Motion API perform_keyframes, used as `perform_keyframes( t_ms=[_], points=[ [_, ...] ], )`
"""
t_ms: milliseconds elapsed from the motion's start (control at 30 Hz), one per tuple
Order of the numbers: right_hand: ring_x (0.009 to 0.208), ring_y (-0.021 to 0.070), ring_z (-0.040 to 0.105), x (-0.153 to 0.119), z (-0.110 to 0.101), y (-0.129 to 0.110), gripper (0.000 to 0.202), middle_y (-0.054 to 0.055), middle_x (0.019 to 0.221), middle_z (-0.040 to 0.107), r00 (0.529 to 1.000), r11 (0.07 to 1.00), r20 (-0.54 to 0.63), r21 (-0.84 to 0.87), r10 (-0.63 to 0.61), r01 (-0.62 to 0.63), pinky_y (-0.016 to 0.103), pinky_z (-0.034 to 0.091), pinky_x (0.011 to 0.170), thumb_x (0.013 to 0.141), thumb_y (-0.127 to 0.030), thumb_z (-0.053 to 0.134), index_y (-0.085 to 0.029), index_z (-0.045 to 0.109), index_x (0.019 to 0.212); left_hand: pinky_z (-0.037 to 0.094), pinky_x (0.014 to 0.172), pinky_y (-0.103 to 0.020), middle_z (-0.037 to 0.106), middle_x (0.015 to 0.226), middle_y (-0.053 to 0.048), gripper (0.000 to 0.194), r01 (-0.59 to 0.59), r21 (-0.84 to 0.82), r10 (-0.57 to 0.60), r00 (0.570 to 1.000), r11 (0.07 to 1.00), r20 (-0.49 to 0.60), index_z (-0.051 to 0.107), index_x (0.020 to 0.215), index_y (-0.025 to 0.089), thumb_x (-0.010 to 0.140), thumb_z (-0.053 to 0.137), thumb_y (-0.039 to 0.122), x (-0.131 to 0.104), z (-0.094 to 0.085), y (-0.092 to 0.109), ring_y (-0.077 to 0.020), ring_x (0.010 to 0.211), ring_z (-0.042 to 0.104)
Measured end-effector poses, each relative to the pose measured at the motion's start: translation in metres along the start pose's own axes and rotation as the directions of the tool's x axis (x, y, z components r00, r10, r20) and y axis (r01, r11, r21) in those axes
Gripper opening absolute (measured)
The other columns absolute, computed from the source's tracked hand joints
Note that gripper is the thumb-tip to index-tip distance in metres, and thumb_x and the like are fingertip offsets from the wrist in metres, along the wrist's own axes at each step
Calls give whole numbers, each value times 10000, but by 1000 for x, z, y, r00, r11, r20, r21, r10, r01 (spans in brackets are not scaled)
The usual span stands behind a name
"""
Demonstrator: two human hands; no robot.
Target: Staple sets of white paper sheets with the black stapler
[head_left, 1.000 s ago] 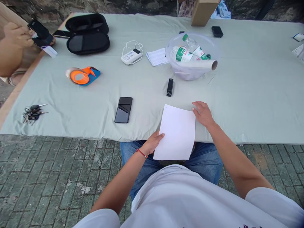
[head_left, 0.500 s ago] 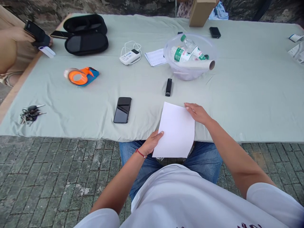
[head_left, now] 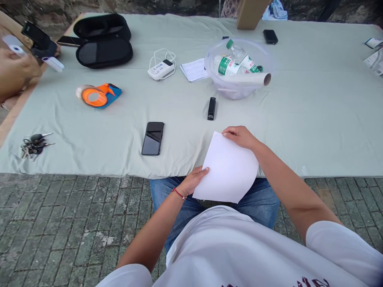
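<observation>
A white sheet of paper [head_left: 227,171] hangs over the table's front edge and my lap, tilted and slightly curved. My left hand [head_left: 194,181] grips its left edge, thumb on top. My right hand [head_left: 241,136] is closed on the top edge near the upper corner, fingers together. Behind the paper lies a small black stapler-like object [head_left: 212,109]. A black phone [head_left: 153,138] lies face up to the left of the paper.
On the cloth-covered table [head_left: 179,135] are a plastic basin [head_left: 230,93] with bottles, an orange tape dispenser [head_left: 97,96], keys [head_left: 34,144], a black case [head_left: 104,52], a white corded device [head_left: 161,70] and papers [head_left: 194,70]. Another person's hands [head_left: 18,71] hold devices at the left.
My right hand has moved left along the paper's top edge. The sheet has turned and bends more, its right side further right. The other person's hand at the left has risen with a white object.
</observation>
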State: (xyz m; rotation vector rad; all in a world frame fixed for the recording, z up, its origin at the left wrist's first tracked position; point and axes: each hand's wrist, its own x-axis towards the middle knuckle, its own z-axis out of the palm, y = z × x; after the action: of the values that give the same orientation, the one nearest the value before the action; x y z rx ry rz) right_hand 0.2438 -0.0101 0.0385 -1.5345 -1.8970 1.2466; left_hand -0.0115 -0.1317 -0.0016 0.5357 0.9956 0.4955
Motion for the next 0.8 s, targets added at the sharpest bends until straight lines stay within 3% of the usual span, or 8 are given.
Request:
perform_keyframes(
  t_ms=[200, 400, 633, 800],
  points=[
    [740, 169, 583, 9, 2, 4, 365, 19, 865, 691, 993, 996, 91, -64, 72, -67, 301, 422, 670, 892, -475, 481, -210, 727, 941, 527, 818, -374, 754, 991, -146, 572, 3, -18, -4, 1000, 1000, -6, 721, 1076, 104, 706, 792, 535, 5, -3, -3, -251, 835, 706],
    [717, 164, 557, 13, 8, 5, 344, 19, 820, 662, 994, 993, 57, -82, 90, -85, 300, 407, 667, 871, -462, 487, -203, 711, 905, 523, 839, -383, 750, 1023, -147, 549, -8, -23, 8, 1000, 1000, 4, 721, 1091, 110, 731, 778, 520, 7, -4, -6, -257, 871, 704],
    [734, 163, 568, 11, 5, 0, 315, 11, 857, 678, 992, 996, 102, -50, 76, -71, 306, 416, 687, 861, -459, 509, -225, 717, 894, 516, 856, -382, 747, 1051, -143, 573, 6, -21, -6, 1000, 1000, -13, 711, 1118, 117, 718, 790, 518, 3, -2, -4, -254, 891, 699],
    [734, 166, 575, 14, 3, 5, 284, 10, 847, 674, 993, 994, 57, -42, 107, -104, 300, 422, 670, 850, -437, 519, -226, 707, 878, 507, 828, -354, 738, 1079, -135, 612, -13, -1, 13, 999, 1000, 36, 677, 1186, 123, 728, 780, 517, 1, -5, -7, -243, 902, 687]
  ],
)
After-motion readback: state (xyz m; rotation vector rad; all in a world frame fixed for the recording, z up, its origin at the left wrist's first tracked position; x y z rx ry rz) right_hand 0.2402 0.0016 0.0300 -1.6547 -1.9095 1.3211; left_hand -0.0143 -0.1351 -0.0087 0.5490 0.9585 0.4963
